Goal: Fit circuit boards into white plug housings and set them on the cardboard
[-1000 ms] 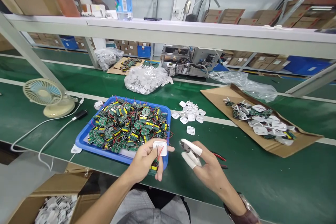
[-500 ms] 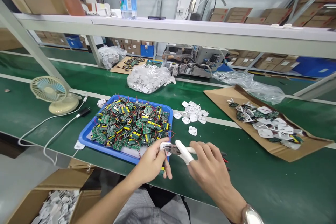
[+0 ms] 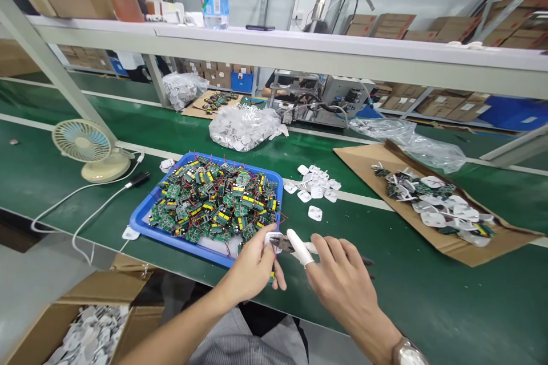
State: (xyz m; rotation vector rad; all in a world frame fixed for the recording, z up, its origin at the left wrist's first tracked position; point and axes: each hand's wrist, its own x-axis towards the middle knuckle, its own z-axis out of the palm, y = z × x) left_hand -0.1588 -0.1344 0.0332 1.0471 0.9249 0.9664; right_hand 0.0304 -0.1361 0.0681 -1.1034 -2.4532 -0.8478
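Note:
Between the thumb and fingers of my left hand [image 3: 250, 271] is a white plastic plug cover [image 3: 269, 236]. A small circuit board [image 3: 273, 276] with a red wire hangs below it, partly hidden by the fingers. My right hand [image 3: 342, 276], a white finger cot [image 3: 300, 248] on one finger, grips a pair of pliers [image 3: 286, 243]. The pliers' jaws reach the inner side of the cover; exactly what they pinch is too small to tell. Just behind my left hand stands a blue tray [image 3: 180, 244] heaped with circuit boards [image 3: 222, 199].
Loose white plug covers [image 3: 315, 190] lie beyond my hands. At right is a cardboard sheet [image 3: 368, 174] with boards and covers. A fan [image 3: 81, 142] and cables are on the left. A shelf [image 3: 274, 48] spans the bench; an open carton [image 3: 85, 291] sits lower left.
The view has shifted slightly. My hands keep nearly the same pose, the pliers still at the plug cover, with their handles turned a little in my right hand.

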